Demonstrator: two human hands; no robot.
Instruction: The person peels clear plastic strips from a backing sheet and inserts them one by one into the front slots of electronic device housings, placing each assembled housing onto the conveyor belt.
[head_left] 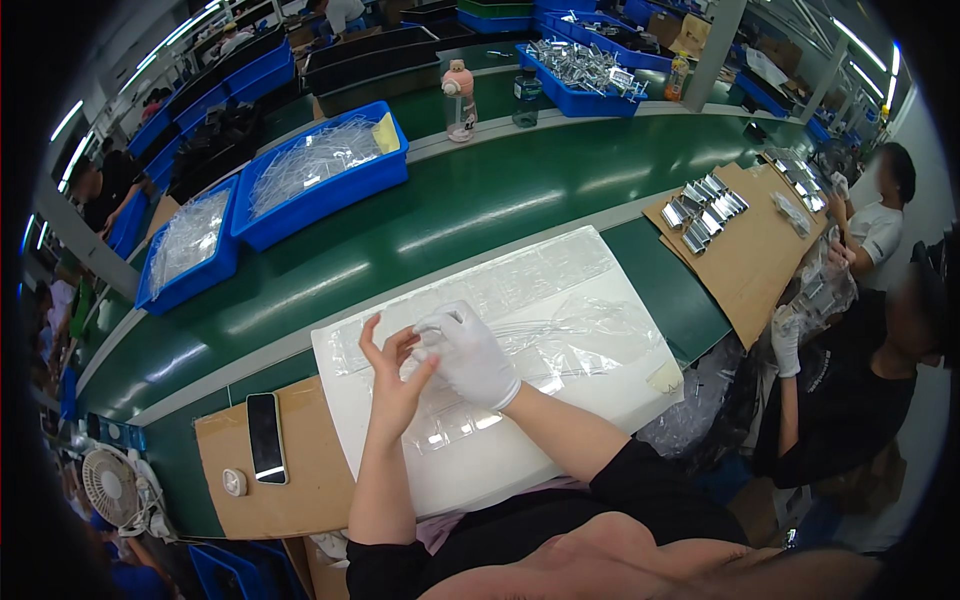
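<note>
What the fingers pinch is hard to make out: the bare left hand (392,372) and the white-gloved right hand (468,355) meet fingertip to fingertip over the clear film (520,300), and whether either grips a piece of it I cannot tell. The film is thin, glossy and wrinkled, lying in overlapping sheets on a smooth white board (480,470), whose near edge is hidden by the person's body. Left of the board, a dark phone (266,437) lies flat on brown cardboard (300,500). Beyond the board's far edge the green belt (440,210) runs bare, with blue bins (330,175) of clear bags behind it.
</note>
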